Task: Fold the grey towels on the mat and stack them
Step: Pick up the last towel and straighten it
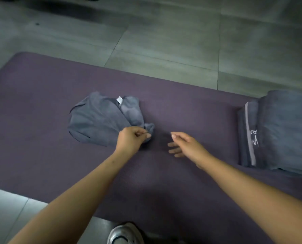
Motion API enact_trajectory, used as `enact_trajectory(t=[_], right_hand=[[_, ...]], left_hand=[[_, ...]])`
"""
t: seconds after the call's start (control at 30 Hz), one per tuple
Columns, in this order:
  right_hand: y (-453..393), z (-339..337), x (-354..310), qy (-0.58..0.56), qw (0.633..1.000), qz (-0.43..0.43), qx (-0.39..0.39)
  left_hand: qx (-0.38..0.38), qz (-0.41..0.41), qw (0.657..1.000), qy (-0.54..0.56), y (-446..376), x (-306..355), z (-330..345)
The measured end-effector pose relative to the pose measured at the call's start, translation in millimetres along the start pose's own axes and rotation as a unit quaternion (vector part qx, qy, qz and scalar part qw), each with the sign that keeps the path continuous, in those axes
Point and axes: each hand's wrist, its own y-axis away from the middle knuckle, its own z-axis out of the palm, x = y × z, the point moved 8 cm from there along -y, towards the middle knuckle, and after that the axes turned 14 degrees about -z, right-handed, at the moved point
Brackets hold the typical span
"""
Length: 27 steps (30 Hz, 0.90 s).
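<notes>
A silver shoe sits at the near edge of the purple mat. The left hand pinches a corner of the crumpled grey towel; the right hand hovers beside it, fingers loosely spread. Folded towels are stacked at the right. Grey tiled floor lies beyond.

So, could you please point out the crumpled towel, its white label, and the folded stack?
crumpled grey towel [93, 122]: head view, flat middle.
small white label [119, 99]: head view, centre.
folded grey towel stack [284, 131]: head view, top surface.
</notes>
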Motion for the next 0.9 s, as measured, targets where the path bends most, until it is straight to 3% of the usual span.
enact_trajectory(t=[0.17,0.27,0.4,0.5,0.57,0.67,0.77,0.9], right_hand=[[25.2,-27.8,-32.8,-0.02,0.995,0.05,-0.081],[45.9,-52.3,-25.8,-0.001,0.99,0.095,-0.107],[66.9,-88.3,0.6,0.018,0.991,0.122,-0.053],[76.8,-112.6,29.6,0.063,0.988,0.143,-0.002],[80.4,-118.3,44.0,0.076,0.986,0.149,0.006],[73.4,-122.5,51.7,0.1,0.987,0.123,0.015],[63.2,-120.2,56.7,0.132,0.985,0.108,0.0],[48.8,-118.1,49.6,0.218,0.976,0.029,-0.005]], left_hand=[[-0.155,0.03,0.982,0.102,64.3,45.2,64.4],[-0.221,-0.015,0.959,0.176,98.9,57.8,103.0],[-0.262,-0.02,0.954,0.145,114.0,62.8,129.8],[-0.171,0.037,0.985,0.003,95.3,59.2,124.7],[-0.099,0.099,0.981,-0.134,78.0,54.3,118.9],[-0.126,0.114,0.952,-0.256,48.6,37.3,120.3],[-0.153,0.157,0.895,-0.389,26.0,27.0,122.3],[-0.178,0.116,0.891,-0.401,7.4,23.1,115.3]])
